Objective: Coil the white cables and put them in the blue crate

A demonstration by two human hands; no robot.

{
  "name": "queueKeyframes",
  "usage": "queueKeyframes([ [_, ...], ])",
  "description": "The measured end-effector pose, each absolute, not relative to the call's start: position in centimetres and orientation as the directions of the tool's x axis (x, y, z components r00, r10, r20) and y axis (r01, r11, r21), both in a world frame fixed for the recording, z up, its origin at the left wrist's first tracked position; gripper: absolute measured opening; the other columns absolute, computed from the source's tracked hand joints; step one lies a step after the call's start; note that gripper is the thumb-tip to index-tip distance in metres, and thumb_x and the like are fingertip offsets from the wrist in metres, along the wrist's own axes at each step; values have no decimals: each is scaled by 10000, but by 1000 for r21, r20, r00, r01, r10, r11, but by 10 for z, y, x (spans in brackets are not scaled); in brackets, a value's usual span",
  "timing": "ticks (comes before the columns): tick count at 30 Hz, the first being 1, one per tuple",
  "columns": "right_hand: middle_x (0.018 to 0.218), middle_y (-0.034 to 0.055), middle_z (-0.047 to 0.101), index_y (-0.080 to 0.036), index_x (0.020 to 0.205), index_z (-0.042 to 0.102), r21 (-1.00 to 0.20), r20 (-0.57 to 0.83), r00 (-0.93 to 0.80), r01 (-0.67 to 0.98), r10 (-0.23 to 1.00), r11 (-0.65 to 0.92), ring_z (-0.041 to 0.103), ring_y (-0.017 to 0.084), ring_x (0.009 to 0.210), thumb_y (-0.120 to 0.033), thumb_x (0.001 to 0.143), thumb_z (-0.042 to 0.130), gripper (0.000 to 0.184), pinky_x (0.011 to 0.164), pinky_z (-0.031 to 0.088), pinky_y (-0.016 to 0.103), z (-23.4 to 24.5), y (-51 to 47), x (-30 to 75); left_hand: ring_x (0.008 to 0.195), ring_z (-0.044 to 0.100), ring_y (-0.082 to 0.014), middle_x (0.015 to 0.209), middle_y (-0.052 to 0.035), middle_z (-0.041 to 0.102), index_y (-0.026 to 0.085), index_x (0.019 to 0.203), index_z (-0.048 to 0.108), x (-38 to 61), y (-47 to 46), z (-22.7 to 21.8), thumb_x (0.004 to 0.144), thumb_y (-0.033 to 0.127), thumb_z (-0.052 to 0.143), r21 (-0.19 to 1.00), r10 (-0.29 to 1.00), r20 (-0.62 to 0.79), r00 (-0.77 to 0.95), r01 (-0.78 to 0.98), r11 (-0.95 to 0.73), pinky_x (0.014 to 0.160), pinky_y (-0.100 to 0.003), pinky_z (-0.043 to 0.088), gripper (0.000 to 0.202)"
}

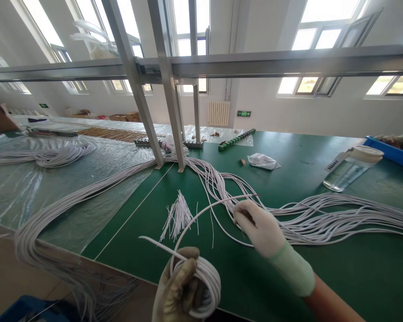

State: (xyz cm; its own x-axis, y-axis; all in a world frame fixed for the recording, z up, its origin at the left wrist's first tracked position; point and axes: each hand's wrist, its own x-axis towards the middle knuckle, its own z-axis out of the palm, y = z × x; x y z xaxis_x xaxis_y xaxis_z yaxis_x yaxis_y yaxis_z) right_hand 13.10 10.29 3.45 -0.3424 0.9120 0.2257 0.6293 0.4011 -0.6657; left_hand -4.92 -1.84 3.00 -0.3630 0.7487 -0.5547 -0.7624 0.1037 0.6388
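Observation:
My left hand (179,281), in a worn whitish glove, is closed around a small coil of white cable (208,286) at the bottom middle. One cable end sticks out to the left of the coil. Another length arcs up and right, its thin dark tip passing just above my right hand (257,226). That hand wears a white glove with a pale green cuff, and its thumb and fingers are pinched together. What they hold, if anything, is too small to make out. Beyond the hands, a bundle of loose white cables (308,219) runs across the green tabletop (282,286).
A pile of short white strips (178,214) lies left of my right hand. Metal posts (170,89) rise from the table. Around them are a clear bottle (352,170), a plastic bag (263,161), a green slotted strip (237,139), a blue tray (392,152) and cables hanging over the edge (30,237).

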Motion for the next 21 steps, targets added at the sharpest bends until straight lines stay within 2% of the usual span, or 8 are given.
queueKeyframes([
  [3, 945, 50, 723, -235, 1075, 667, -826, 58, -296, 522, 954, 212, 705, 234, 767, -378, 1001, 512, 224, 692, 621, 400, 24, 70, 151, 412, 399, -14, 522, 77, 524, 185, 832, 799, -37, -15, 29, 572, 299, 967, 665, 762, -529, -373, -740, 100, 412, -88, 346, 330],
  [6, 835, 34, 721, -214, 1079, 678, -909, -97, -265, 416, 959, 23, 673, 207, 622, -477, 977, 568, 302, 626, 604, 383, 18, 42, 161, 411, 386, -14, 528, 84, 487, 168, 861, 795, -22, -13, 30, 573, 253, 929, 675, 752, -554, -357, -721, 155, 407, -97, 323, 328],
  [9, 774, 27, 710, -201, 1045, 688, -978, -61, -177, 209, 982, -23, 672, 195, 666, -557, 972, 625, 369, 654, 588, 342, 18, 27, 172, 396, 381, -17, 510, 95, 438, 158, 866, 792, -8, -14, 33, 609, 238, 905, 646, 745, -582, -325, -742, 181, 395, -100, 287, 292],
  [12, 781, 18, 697, -196, 1001, 688, -984, -54, -78, -163, 996, -66, 642, 158, 658, -586, 914, 727, 401, 615, 556, 282, 13, 23, 181, 353, 348, -7, 470, 111, 403, 136, 897, 802, 1, -15, 33, 648, 252, 895, 560, 754, -615, -232, -801, 210, 381, -97, 278, 290],
  [14, 781, 4, 684, -194, 980, 687, -882, -116, -63, -451, 991, -132, 610, 120, 622, -535, 870, 808, 378, 593, 534, 243, 6, 23, 183, 325, 333, -6, 443, 118, 384, 135, 871, 806, 3, -15, 29, 624, 236, 908, 498, 734, -657, -172, -830, 251, 363, -102, 265, 286],
  [16, 799, 2, 683, -182, 964, 692, -722, -191, -86, -662, 978, -200, 583, 87, 595, -445, 826, 878, 350, 559, 502, 204, -3, 21, 179, 309, 344, -16, 435, 112, 394, 151, 847, 806, 4, -15, 22, 595, 232, 920, 438, 702, -702, -122, -851, 290, 346, -111, 244, 289],
  [19, 820, 11, 688, -153, 935, 702, -476, -285, -146, -836, 947, -272, 580, 62, 595, -298, 735, 958, 355, 524, 461, 161, -15, 13, 164, 301, 362, -29, 438, 113, 389, 171, 884, 804, 8, -17, 14, 608, 261, 911, 384, 677, -733, -64, -861, 334, 340, -124, 240, 310],
  [21, 817, 10, 691, -144, 924, 703, -317, -347, -199, -895, 916, -315, 586, 54, 602, -229, 675, 986, 386, 521, 458, 144, -21, 7, 153, 309, 369, -32, 442, 119, 361, 171, 908, 795, 13, -19, 14, 651, 271, 889, 423, 699, -711, -76, -841, 338, 349, -128, 261, 291],
])
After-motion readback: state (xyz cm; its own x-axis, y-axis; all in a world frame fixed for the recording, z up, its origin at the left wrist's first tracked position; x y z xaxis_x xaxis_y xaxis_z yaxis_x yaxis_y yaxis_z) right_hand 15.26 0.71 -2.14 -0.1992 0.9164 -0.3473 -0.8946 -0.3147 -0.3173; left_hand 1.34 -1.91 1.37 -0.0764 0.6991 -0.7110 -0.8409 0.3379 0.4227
